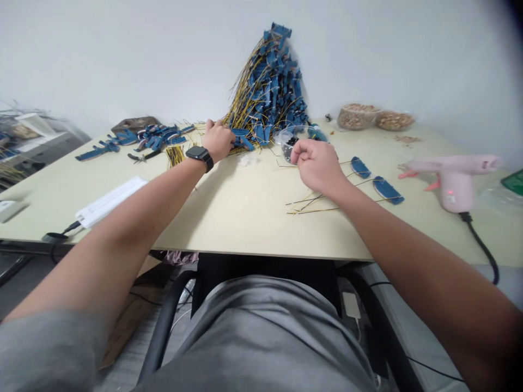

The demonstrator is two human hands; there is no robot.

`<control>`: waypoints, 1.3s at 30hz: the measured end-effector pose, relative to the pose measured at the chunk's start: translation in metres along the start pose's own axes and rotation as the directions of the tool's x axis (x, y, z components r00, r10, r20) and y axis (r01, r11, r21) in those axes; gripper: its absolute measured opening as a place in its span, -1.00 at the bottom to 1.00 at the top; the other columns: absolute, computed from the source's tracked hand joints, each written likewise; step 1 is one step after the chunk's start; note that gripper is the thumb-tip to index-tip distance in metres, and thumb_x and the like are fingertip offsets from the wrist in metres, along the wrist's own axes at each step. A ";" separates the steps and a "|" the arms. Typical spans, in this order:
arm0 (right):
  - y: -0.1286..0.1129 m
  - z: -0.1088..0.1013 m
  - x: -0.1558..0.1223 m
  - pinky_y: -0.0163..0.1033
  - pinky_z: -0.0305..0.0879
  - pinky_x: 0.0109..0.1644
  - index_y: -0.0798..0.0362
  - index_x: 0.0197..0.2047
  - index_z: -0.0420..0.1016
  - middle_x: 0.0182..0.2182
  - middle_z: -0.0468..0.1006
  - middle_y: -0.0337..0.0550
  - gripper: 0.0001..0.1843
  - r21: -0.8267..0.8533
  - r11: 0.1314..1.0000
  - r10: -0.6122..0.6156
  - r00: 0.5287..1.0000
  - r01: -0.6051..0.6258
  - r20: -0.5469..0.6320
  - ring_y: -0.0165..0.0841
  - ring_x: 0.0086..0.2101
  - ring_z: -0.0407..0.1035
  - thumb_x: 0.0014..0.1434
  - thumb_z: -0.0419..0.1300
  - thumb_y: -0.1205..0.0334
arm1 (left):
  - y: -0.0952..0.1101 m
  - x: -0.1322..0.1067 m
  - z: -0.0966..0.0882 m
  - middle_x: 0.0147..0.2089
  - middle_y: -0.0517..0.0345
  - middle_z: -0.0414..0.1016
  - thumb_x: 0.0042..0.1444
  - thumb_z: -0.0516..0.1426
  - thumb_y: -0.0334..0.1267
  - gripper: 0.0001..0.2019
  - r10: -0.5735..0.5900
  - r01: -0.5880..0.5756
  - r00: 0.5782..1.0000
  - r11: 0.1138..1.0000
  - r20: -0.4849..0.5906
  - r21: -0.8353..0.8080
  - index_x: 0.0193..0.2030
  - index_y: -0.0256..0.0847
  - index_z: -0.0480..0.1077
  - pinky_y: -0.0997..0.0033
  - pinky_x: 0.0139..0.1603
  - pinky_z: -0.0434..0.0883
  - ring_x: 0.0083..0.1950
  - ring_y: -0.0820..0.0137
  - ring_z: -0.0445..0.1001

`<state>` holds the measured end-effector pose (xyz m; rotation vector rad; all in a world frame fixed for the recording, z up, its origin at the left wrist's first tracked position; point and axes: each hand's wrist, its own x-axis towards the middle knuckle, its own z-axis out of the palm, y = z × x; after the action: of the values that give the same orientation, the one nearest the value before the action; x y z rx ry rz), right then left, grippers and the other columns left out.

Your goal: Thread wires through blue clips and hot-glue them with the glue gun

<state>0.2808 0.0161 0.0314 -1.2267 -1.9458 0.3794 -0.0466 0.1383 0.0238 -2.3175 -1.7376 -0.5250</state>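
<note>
My left hand [218,140], a dark watch on its wrist, reaches to the foot of a tall heap of blue strip-like pieces [272,81] with yellow and black wires. Its fingertips are hidden among wires, beside a blue piece [243,140]; whether they grip anything does not show. My right hand [316,165] is closed, thumb and forefinger pinched at a small clear tub [287,149] of dark bits. What it pinches is too small to make out. To its right lie two blue curved pieces [361,167] [388,190], their thin wires running left under my forearm.
A pink glue gun [455,177] with a lit red light stands at right, its black cord over the table edge. Two tubs of tan bits [357,116] sit at the back. Leftward are more blue pieces [157,136], cutters [143,157] and a white power strip [110,201].
</note>
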 end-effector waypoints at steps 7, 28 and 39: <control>-0.006 0.000 -0.001 -0.03 0.28 -0.06 -0.12 -0.35 0.46 -0.42 0.50 -0.22 -0.66 0.011 1.000 0.025 1.000 -0.025 -0.011 -0.19 -0.32 0.39 0.23 0.14 0.57 | 0.008 -0.005 -0.031 -0.04 -0.09 0.83 0.49 0.30 -0.35 -0.82 -0.057 0.056 0.998 0.996 -0.020 -0.068 -0.21 -0.15 0.67 -0.28 0.57 0.31 0.23 0.05 0.49; -0.004 -0.002 -0.002 0.03 0.32 0.00 -0.11 -0.35 0.55 -0.41 0.53 -0.19 -0.64 0.001 0.999 0.040 0.998 -0.040 0.051 -0.12 -0.26 0.47 0.18 0.20 0.61 | 0.050 -0.066 -0.068 -0.42 0.07 0.48 0.71 0.24 -0.17 -0.51 -0.070 0.097 0.994 0.928 0.089 -0.359 -0.39 -0.09 0.46 0.03 0.00 0.53 -0.27 0.21 0.48; -0.014 -0.004 -0.005 0.06 0.34 0.02 -0.12 -0.38 0.56 -0.49 0.46 -0.23 -0.58 0.000 0.999 0.040 0.998 -0.040 0.051 -0.13 -0.30 0.45 0.13 0.20 0.68 | -0.062 -0.081 -0.122 -0.09 0.16 0.92 0.05 0.45 -0.07 -0.76 0.050 -0.036 0.868 0.999 0.493 -0.038 -0.14 0.03 0.90 0.15 0.07 0.52 -0.07 0.11 0.76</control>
<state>0.2759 0.0046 0.0404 -1.2676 -1.9663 0.4362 -0.1452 0.0398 0.1008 -2.6721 -1.8749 0.0743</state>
